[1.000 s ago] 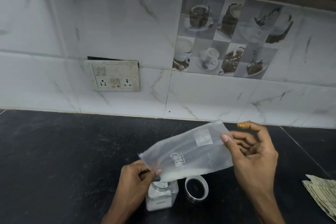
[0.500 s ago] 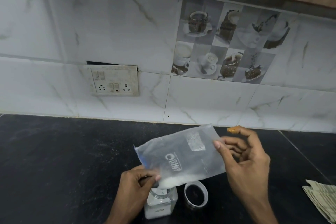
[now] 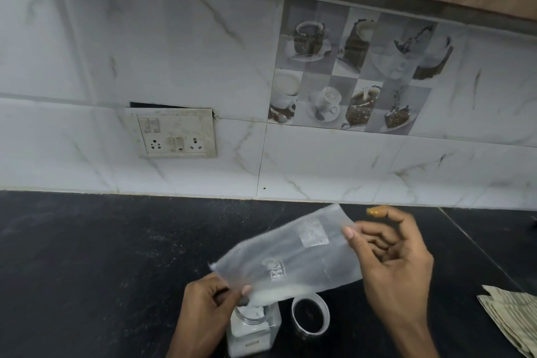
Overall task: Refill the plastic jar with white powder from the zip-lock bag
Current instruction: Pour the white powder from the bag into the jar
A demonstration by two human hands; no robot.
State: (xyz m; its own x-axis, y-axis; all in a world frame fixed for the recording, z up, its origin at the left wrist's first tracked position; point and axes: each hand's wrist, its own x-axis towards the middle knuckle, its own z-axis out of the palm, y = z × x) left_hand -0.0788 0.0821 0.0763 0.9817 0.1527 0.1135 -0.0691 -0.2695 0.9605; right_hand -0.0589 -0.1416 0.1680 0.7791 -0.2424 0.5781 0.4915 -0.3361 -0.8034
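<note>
Both hands' fingers (image 3: 242, 291) clamped on bag (image 3: 290, 256) over jar (image 3: 253, 328), lid (image 3: 310, 314) beside, cloth (image 3: 514, 320) right

The clear square plastic jar (image 3: 253, 334) is cut off at its base by the near edge, and its mouth is partly hidden behind the lower corner of the translucent zip-lock bag (image 3: 290, 259). The printed logo and white label on the bag are too blurred to read. The left hand (image 3: 207, 311) and right hand (image 3: 392, 270) run out of view at the wrists. At the right edge, a folded striped cloth (image 3: 514, 320) is cropped.
</note>
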